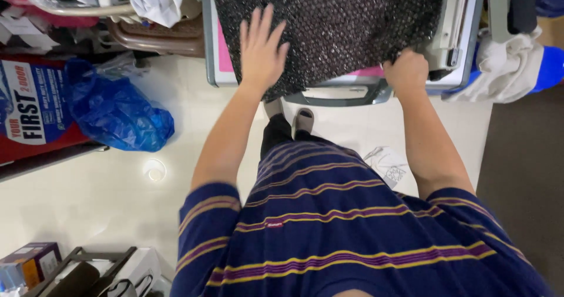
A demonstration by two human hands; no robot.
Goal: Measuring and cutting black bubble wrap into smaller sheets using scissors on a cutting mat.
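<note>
Shirt: navy striped shirt (352,238) with yellow and purple bands fills the lower middle of the frame, closest to the camera.
Left hand: left hand (261,50) sits upper centre, fingers spread wide and flat, palm pressed on the dark fabric.
Right hand: right hand (406,71) sits upper right of centre, curled into a fist, gripping the lower edge of the same fabric.
Fabric: dark sparkly fabric (335,21) covers the top middle of the frame, draped over a grey-rimmed table (341,94) with a pink surface showing at the edges.
Feet: grey slipper (302,122) shows just below the table edge, centre frame.
Floor: pale tiled floor (106,203) runs across the left and centre.
Left side: crumpled blue plastic bag (117,112) lies at middle left, beside a red printed box (32,106).
Upper right: white cloth (505,68) hangs beside the table.
Lower left: small cardboard box (29,262) sits in the corner.
</note>
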